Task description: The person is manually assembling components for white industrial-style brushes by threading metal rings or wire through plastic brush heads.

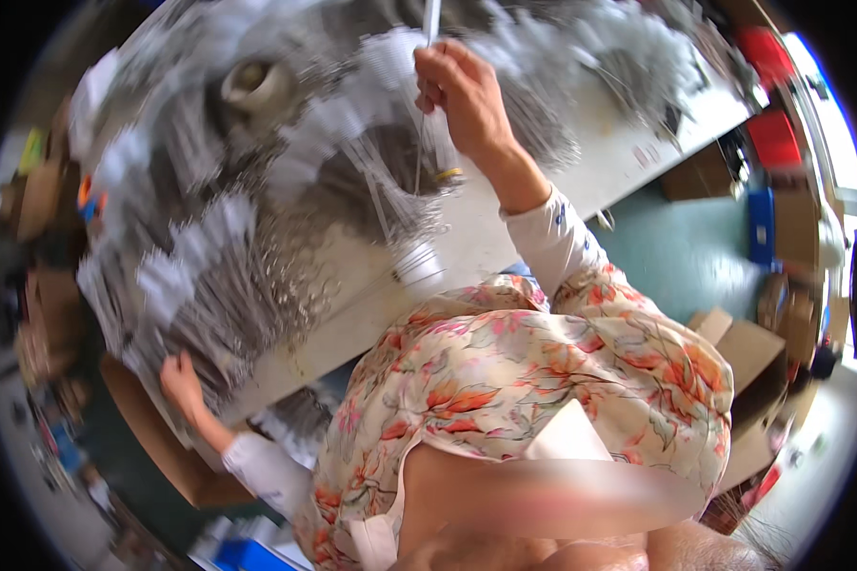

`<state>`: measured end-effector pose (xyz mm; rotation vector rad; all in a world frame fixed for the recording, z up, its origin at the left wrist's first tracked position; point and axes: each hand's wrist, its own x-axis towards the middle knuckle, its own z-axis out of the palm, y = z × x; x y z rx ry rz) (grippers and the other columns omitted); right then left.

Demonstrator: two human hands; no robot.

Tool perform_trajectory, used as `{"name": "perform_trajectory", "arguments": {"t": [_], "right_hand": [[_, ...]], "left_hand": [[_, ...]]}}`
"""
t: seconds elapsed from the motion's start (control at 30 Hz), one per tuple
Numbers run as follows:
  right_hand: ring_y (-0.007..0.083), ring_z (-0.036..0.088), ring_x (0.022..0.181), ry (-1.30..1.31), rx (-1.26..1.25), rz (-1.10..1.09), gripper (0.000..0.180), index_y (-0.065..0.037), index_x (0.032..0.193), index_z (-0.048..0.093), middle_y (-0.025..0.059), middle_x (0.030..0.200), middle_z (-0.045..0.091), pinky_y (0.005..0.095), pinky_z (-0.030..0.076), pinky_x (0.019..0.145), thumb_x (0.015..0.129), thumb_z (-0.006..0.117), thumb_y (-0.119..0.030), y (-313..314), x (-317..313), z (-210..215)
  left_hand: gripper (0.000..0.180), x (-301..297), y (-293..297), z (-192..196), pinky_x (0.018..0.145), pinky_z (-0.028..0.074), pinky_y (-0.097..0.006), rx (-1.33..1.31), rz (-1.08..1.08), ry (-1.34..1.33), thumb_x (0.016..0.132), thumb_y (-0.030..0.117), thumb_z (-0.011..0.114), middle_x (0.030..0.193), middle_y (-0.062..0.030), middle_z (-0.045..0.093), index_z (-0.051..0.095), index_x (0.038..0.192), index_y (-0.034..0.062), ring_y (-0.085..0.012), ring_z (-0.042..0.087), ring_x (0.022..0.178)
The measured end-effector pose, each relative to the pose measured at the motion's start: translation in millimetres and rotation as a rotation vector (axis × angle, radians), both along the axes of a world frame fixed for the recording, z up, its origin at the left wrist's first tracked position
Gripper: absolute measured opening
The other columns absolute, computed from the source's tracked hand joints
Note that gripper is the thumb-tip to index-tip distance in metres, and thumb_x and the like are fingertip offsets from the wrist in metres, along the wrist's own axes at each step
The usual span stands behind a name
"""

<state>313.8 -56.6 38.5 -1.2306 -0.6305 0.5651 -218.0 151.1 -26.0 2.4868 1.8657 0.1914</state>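
Observation:
My right hand (465, 93) is raised over the table, its fingers pinched on a thin wire brush (432, 21). The brush's white end sticks up past the fingers, and a thin wire seems to hang below them. My left hand (182, 385) is closed at the table's near left edge, against a heap of similar wire brushes (209, 314). What its fingers hold, if anything, is hidden. More bunches with white ends and grey wire stems (371, 157) cover much of the white table (628, 167). Many stems end in small loops.
A beige roll-shaped object (255, 88) sits among the bunches. A small white cup-like piece (418, 265) lies near the table's front edge. Cardboard boxes (747, 366), red bins (773, 138) and a blue bin (761, 226) stand to the right. Another carton (157, 428) is below my left hand.

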Motion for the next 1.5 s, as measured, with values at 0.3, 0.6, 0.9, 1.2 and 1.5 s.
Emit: {"name": "perform_trajectory", "arguments": {"t": [0.3,0.6,0.9,1.2,1.5], "right_hand": [[0.0121,0.056,0.064,-0.794,-0.516,-0.478,0.02,-0.014,0.09,0.068,0.0006,0.071,0.058,0.0263,0.047,0.056,0.087,0.056,-0.03,-73,156,-16],[0.0225,0.063,0.07,-1.094,-1.062,-0.261,0.016,-0.015,0.079,0.067,0.0065,0.079,0.065,0.0364,0.049,0.06,0.075,0.061,-0.029,-37,163,-26],[0.0277,0.062,0.072,-1.045,-0.723,-0.659,0.016,-0.015,0.087,0.067,0.0075,0.082,0.064,0.0383,0.049,0.068,0.082,0.053,-0.022,-118,192,22],[0.0259,0.062,0.086,-1.104,-1.053,-0.573,0.016,-0.018,0.085,0.07,0.0028,0.089,0.065,0.0343,0.049,0.076,0.078,0.059,-0.028,-152,232,-8],[0.0106,0.055,0.065,-0.112,0.184,0.231,0.02,-0.004,0.083,0.06,0.0027,0.072,0.058,0.0252,0.046,0.059,0.091,0.048,-0.019,-35,72,86]], "left_hand": [[0.018,-9,0,0,0.032,0.015,-0.023,-0.318,0.386,-0.804,0.088,0.02,0.056,0.065,0.0006,0.054,0.058,0.079,0.0041,-0.003,0.029,0.037],[0.016,-14,-2,18,0.054,0.043,-0.026,0.022,0.242,-0.246,0.083,0.016,0.056,0.075,-0.009,0.065,0.061,0.085,0.0007,-0.0158,0.053,0.057],[0.023,40,-38,53,0.043,0.026,-0.018,0.152,0.309,-1.053,0.091,0.014,0.048,0.077,0.0014,0.049,0.061,0.109,0.0067,-0.0034,0.035,0.053],[0.03,86,-50,57,0.043,0.021,-0.017,-0.119,0.251,-1.321,0.092,0.024,0.052,0.073,0.0034,0.044,0.059,0.107,-0.0002,-0.0028,0.032,0.053],[0.023,200,-139,105,0.042,0.022,-0.016,-0.447,-0.072,-1.481,0.092,0.012,0.047,0.067,0.0025,0.042,0.058,0.104,-0.0039,-0.0013,0.032,0.052]]}}
